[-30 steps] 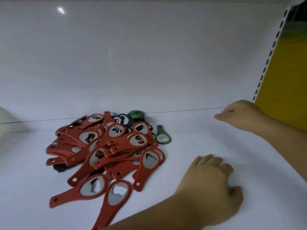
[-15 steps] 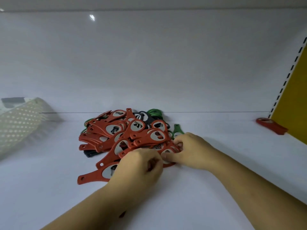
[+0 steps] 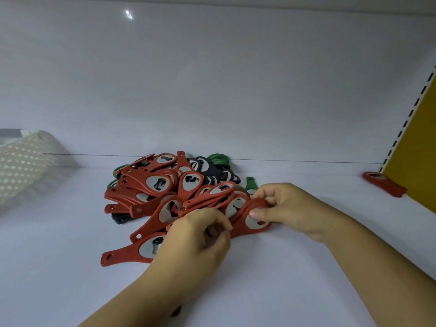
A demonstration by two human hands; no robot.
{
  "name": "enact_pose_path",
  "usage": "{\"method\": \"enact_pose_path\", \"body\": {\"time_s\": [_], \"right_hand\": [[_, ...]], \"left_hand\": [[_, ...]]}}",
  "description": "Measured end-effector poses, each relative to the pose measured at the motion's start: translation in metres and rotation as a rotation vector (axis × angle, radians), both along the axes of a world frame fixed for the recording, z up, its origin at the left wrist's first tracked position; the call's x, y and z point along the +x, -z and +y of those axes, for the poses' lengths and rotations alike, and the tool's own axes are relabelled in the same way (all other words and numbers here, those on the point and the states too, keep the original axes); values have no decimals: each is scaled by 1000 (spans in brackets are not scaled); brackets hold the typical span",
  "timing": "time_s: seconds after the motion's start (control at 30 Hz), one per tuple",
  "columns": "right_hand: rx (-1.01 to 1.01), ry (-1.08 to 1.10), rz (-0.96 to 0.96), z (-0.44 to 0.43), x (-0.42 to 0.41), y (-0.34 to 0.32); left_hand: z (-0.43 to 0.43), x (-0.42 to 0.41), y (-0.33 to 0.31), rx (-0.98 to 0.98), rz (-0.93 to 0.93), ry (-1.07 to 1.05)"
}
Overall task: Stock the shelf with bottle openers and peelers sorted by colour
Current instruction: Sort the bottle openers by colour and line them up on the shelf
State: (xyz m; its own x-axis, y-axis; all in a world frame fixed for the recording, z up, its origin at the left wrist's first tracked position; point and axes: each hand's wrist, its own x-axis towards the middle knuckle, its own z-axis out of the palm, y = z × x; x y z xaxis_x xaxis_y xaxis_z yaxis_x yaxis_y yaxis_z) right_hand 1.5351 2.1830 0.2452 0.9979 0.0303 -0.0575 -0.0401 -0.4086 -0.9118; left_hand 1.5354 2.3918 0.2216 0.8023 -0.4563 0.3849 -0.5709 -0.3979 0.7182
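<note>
A heap of red bottle openers (image 3: pixel 162 197) lies on the white shelf (image 3: pixel 283 267), with black ones (image 3: pixel 207 168) and green ones (image 3: pixel 219 159) at its back. My right hand (image 3: pixel 287 206) pinches the round head of a red opener (image 3: pixel 254 218) at the heap's near right edge, thumb on its metal plate. My left hand (image 3: pixel 198 241) is curled over the handle end of red openers at the heap's front; what its fingers hold is hidden. One red opener (image 3: pixel 384 184) lies apart at the far right.
A perforated pale basket (image 3: pixel 21 166) stands at the left on the shelf. A yellow side panel (image 3: pixel 420 161) with a slotted upright closes the right end. The white back wall rises behind the heap.
A second ago my right hand was at the far right corner, leaving a red opener there; both hands have since come to the heap, and the right hand lifts a red opener's head.
</note>
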Motion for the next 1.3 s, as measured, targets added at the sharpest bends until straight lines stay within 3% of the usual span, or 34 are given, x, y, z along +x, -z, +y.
{"method": "enact_pose_path", "body": {"time_s": [0.23, 0.37, 0.47, 0.57, 0.67, 0.8, 0.87, 0.93, 1.07, 1.17, 1.3], "right_hand": [[247, 95, -132, -20, -4, -14], [361, -108, -216, -8, -13, -20], [372, -259, -281, 14, -16, -17], [267, -194, -381, 30, -17, -16], [121, -172, -456, 39, -19, -15], [-7, -28, -520, 32, -11, -10], [-55, 180, -484, 23, -5, -6], [-242, 290, -399, 12, 0, 1], [-423, 245, -136, 10, 4, 17], [-456, 328, -137, 16, 7, 19], [-613, 383, -97, 27, 7, 18]], "left_hand": [[0, -1, -2, -236, 151, -21], [1, -7, -10, -430, 271, 133], [7, -6, -15, -499, 482, 350], [8, -3, -19, -497, 693, 423], [7, 1, -16, -391, 685, 442], [8, 3, -15, -476, 681, 367], [9, 4, -16, -571, 711, 288], [11, 7, -16, -680, 749, 236], [17, 13, -19, -852, 877, 263], [18, 17, -19, -924, 956, 256], [20, 16, -19, -877, 958, 290]]}}
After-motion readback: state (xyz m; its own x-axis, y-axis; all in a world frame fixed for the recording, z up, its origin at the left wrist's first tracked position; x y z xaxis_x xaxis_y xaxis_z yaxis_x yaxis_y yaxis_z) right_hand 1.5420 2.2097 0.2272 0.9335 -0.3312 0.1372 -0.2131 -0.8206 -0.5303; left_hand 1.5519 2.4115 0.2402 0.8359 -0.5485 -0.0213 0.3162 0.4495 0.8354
